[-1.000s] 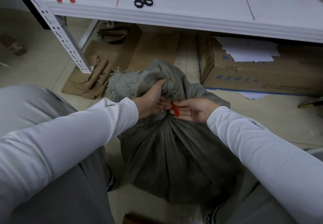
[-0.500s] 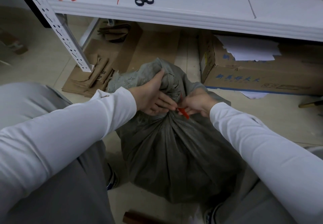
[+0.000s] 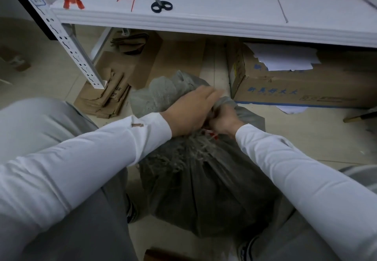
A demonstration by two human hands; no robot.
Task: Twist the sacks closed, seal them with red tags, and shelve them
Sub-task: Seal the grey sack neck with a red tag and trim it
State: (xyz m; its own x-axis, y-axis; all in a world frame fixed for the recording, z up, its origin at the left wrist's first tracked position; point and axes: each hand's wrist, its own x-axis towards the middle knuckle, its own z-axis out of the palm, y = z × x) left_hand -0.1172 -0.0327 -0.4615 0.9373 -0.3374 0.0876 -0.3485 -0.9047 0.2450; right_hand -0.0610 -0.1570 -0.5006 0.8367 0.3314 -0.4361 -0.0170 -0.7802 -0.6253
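The grey woven sack [image 3: 204, 189] stands on the tiled floor between the person's knees, just in front of the white shelf [image 3: 204, 24], its mouth gathered into a twisted neck that leans away toward the shelf. The left hand [image 3: 189, 114] is wrapped over that neck from the left, fingers curled round the bunched cloth and gripping it. The right hand [image 3: 224, 121] is pressed against the neck from the other side, touching the left hand, its fingers curled in and pinching a red tag [image 3: 212, 133], of which only a small blurred bit shows below the knuckles. Both arms wear white sleeves. On the shelf board above lie several more loose red tags [image 3: 73, 1] and black-handled scissors [image 3: 161, 4]. Under the shelf, to the right of the sack, sits a cardboard box [image 3: 306, 89] with blue print and white paper on top; to the left, by the shelf's perforated post [image 3: 69, 42], lies flattened brown cardboard [image 3: 110, 95]
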